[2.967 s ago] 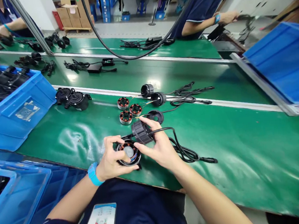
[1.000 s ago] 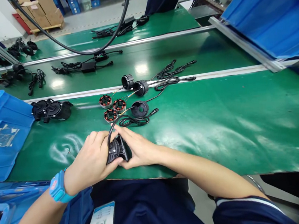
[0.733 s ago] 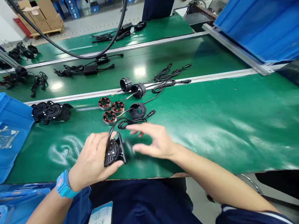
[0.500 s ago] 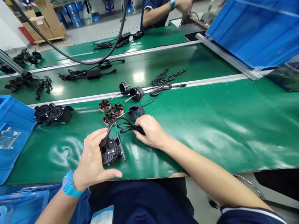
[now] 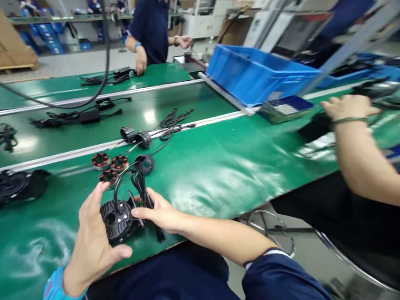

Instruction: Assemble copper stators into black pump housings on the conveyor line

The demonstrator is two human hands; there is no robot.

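Note:
A black round ribbed motor housing (image 5: 121, 220) with a bracket on its right side rests on the green table near the front edge. My left hand (image 5: 92, 236) is cupped open along the housing's left side, thumb stretched out; whether it touches the housing I cannot tell. With my right hand (image 5: 163, 215) I grip a looped black cable (image 5: 138, 183) just right of the housing, its plug end hanging below my fingers. Behind lie several copper-wound stators (image 5: 119, 163), two black cylindrical caps (image 5: 143, 139) and a flat black ring cover (image 5: 145, 164).
Black housings (image 5: 12, 187) sit at the left. A blue bin (image 5: 249, 77) and a small tray (image 5: 285, 109) stand at the back right. A co-worker's arm (image 5: 353, 149) reaches in from the right; another person (image 5: 151, 29) stands across the table. Black cables with adapters (image 5: 89, 117) lie mid-table.
The view has swung right, bringing in the neighbour's arm. My right hand has drawn the looped cable toward the housing. My left hand remains spread beside the housing.

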